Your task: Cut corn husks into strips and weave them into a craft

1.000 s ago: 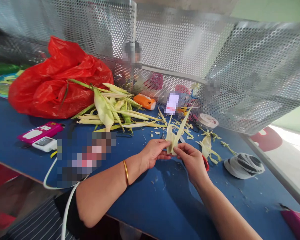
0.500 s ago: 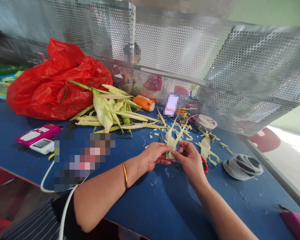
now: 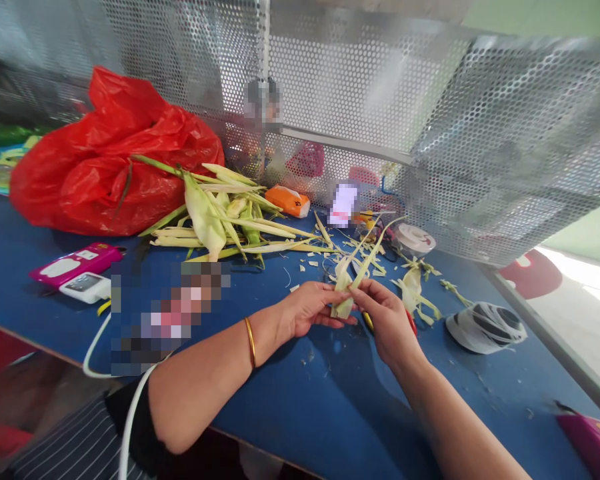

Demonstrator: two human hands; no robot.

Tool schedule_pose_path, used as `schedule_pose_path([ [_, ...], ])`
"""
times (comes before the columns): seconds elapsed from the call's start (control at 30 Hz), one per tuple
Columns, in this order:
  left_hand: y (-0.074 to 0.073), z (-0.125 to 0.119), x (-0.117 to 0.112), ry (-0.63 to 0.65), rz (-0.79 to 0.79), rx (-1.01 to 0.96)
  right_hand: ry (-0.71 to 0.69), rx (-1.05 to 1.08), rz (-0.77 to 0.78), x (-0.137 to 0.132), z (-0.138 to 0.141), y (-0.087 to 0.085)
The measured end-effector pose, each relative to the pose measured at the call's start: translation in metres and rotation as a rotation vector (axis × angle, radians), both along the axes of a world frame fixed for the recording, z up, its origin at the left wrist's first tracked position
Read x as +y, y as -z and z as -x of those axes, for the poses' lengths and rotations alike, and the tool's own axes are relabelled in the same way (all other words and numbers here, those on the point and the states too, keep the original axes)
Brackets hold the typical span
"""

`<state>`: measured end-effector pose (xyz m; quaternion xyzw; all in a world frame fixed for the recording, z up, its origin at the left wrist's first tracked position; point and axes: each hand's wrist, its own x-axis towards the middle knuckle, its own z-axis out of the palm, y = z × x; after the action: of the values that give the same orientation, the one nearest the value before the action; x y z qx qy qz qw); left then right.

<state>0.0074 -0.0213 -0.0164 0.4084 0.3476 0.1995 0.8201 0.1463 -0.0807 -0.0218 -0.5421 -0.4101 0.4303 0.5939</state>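
Observation:
Between my hands is a bundle of pale yellow-green leaf strips (image 3: 343, 280), husk-like, with long thin tips pointing up and away. My left hand (image 3: 313, 307), gold bangle at the wrist, pinches the wide lower part between thumb and fingers. The thumb and fingers of my right hand (image 3: 383, 313) close on the strip at the right side of the bundle. Partly hidden behind my right hand is a red-handled tool (image 3: 411, 323), with a yellow part showing beside the fingers. Small leaf cuttings (image 3: 307, 263) lie scattered beyond my hands.
A pile of leaves (image 3: 205, 220) rests against a red plastic bag (image 3: 115, 160). An orange tissue pack (image 3: 286, 200), a lit phone (image 3: 343, 204), a tape roll (image 3: 415, 239) and a thread spool (image 3: 485, 328) stand about the blue table (image 3: 280, 393). Perforated metal panels (image 3: 340, 87) border the back.
My right hand has shifted slightly along the leaf, and the strips' long tips now lean farther right and away. My left hand keeps its hold.

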Motion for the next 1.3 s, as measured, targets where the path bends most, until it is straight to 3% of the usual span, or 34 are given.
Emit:
schedule_pose_path([
  [0.17, -0.001, 0.000, 0.000, 0.014, 0.010, -0.005, 0.069, 0.001, -0.012, 0.001, -0.003, 0.004],
  [0.3, -0.003, -0.001, 0.001, 0.011, 0.014, 0.000, 0.009, -0.027, 0.009, 0.000, -0.005, 0.003],
  [0.5, -0.007, -0.001, -0.002, 0.032, -0.002, 0.011, 0.092, -0.352, -0.024, 0.000, -0.005, 0.004],
  [0.73, -0.005, -0.002, -0.004, 0.070, -0.116, 0.079, 0.013, -0.531, 0.036, 0.001, -0.009, 0.010],
  [0.83, -0.004, -0.002, -0.005, 0.093, -0.181, 0.160, 0.055, -0.674, 0.039, 0.001, -0.008, 0.008],
  [0.9, -0.005, -0.002, -0.005, 0.098, -0.191, 0.185, 0.024, -0.613, 0.051, 0.001, -0.007, 0.003],
  [1.03, -0.009, 0.001, -0.004, 0.085, -0.262, 0.176, -0.147, -0.168, 0.078, 0.001, -0.010, -0.007],
  [1.17, -0.015, 0.004, -0.005, 0.083, -0.335, 0.243, -0.118, 0.120, 0.019, 0.002, -0.016, -0.012],
  [1.3, -0.019, 0.005, -0.007, 0.118, -0.321, 0.244, -0.066, 0.187, -0.107, 0.005, -0.025, -0.011],
])
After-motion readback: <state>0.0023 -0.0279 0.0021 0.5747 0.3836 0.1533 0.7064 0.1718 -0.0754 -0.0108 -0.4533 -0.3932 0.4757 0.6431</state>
